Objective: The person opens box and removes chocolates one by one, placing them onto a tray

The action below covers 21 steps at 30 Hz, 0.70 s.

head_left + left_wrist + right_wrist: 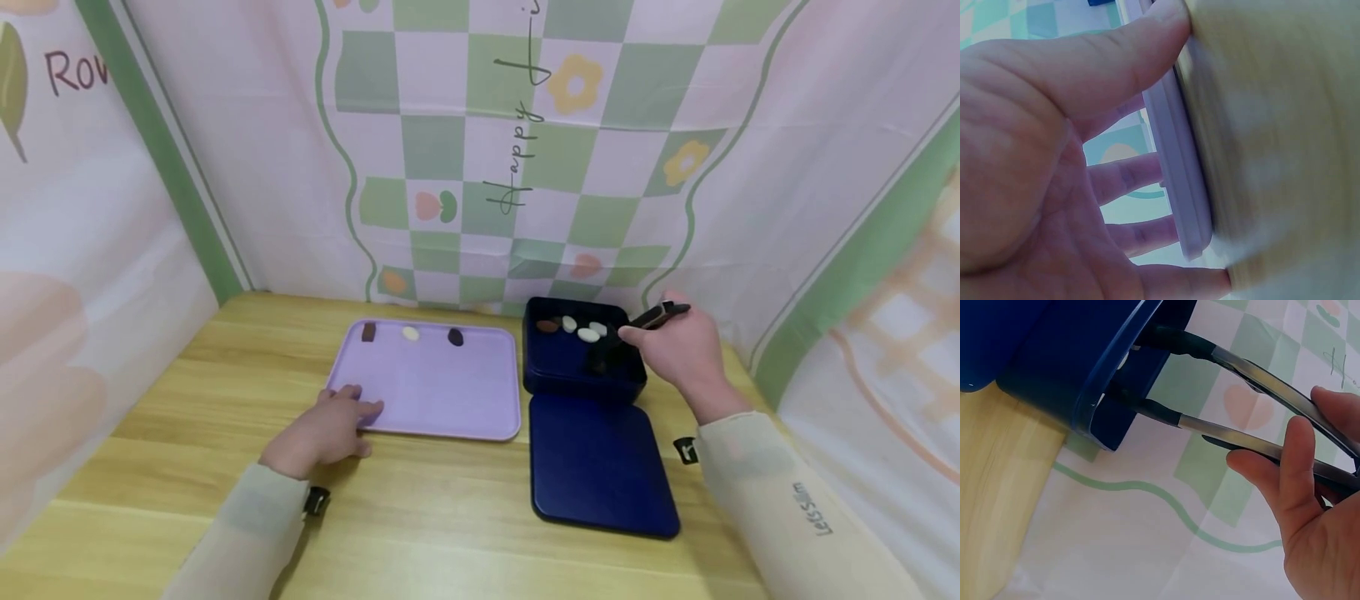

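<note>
My right hand (686, 354) grips black-and-metal tongs (1229, 434), their dark tips reaching down into a dark blue box (570, 385). In the right wrist view the tongs' two arms stand apart. Several white oval pieces (588, 335) and a reddish-brown piece (547, 326) lie in the box near its back. My left hand (330, 429) rests at the near left corner of a lilac tray (442, 387), fingers spread over the rim, thumb outside the edge. Along the tray's back lie a brown rectangular piece (368, 332), a cream oval (410, 333) and a black oval (456, 337).
A dark blue lid (600, 467) lies flat on the wooden table (435, 517), right in front of the box. Behind the tray and box hangs a checked cloth (495, 150), with more cloth at both sides.
</note>
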Available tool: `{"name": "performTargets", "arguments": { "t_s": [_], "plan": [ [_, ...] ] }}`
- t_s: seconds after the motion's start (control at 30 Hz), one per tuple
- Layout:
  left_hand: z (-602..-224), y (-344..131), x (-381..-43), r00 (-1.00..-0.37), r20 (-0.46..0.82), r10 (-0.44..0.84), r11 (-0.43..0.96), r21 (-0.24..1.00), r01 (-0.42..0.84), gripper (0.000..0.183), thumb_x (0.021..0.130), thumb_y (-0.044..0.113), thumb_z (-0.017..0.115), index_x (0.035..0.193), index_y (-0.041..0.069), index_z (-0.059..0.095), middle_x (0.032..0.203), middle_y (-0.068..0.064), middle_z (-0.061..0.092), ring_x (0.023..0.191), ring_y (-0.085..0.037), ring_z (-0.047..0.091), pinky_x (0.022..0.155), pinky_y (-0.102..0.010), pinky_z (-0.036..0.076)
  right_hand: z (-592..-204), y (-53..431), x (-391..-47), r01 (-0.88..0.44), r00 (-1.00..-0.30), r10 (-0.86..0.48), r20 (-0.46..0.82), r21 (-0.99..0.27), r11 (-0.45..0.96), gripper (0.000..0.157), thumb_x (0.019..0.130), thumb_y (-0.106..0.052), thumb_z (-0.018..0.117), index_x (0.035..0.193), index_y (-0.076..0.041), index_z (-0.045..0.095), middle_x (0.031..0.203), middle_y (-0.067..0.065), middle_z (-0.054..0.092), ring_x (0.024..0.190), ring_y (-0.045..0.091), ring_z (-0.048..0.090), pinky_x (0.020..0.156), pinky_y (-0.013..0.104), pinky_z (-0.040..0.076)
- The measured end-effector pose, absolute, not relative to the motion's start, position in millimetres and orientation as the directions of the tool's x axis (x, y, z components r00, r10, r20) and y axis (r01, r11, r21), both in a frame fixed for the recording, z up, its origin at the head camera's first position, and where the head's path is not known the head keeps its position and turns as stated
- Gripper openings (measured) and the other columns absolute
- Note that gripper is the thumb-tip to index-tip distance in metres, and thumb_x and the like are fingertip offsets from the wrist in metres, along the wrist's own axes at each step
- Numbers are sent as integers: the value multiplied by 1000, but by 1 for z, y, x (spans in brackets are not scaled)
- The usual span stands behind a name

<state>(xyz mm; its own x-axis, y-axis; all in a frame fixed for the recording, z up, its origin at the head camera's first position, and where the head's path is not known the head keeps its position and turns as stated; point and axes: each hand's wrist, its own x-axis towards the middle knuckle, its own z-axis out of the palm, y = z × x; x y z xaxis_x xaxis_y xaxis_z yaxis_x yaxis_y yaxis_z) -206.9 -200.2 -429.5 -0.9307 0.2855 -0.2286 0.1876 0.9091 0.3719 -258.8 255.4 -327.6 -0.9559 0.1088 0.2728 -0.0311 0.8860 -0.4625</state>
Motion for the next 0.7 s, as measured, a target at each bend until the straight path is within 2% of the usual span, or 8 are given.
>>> {"name": "performTargets", "arguments": {
  "t_s": [0.17,0.4,0.5,0.63,0.7],
  "plan": [
    [-429,-200,-208,-930,-232,284,908,376,184,62,86,18,78,144,15,55,156,-27,29,138,-58,20,105,-72,26,-333,268,-265,-12,-948,172,268,-570,821,61,83,-55,75,103,-5,47,73,13,66,60,30,64,55,41,50],
    [-431,-200,-209,-933,-233,275,910,378,174,62,87,18,78,144,16,55,157,-25,28,139,-57,18,105,-72,25,-340,291,-275,50,-922,338,192,-804,592,71,77,-50,82,120,-6,48,90,18,70,63,30,71,54,37,59],
    [-431,-200,-209,-934,-230,274,909,380,173,62,86,17,78,144,16,55,156,-25,29,139,-57,18,105,-72,25,-341,297,-279,73,-911,392,125,-889,452,67,78,-43,85,123,-8,50,88,8,72,65,25,72,58,37,60],
    [-430,-200,-208,-934,-226,278,907,383,177,61,86,17,78,143,15,56,156,-26,29,139,-58,17,106,-71,23,-340,302,-279,152,-890,456,-25,-957,246,58,76,-40,87,117,-11,59,88,-5,73,67,19,72,46,31,54],
    [-430,-200,-207,-933,-226,280,906,383,179,61,86,16,78,143,15,56,156,-26,29,139,-58,17,106,-71,23,-339,304,-279,156,-877,475,-76,-979,131,58,75,-38,88,118,-10,60,94,-4,73,68,21,73,45,31,54]
  ]
}}
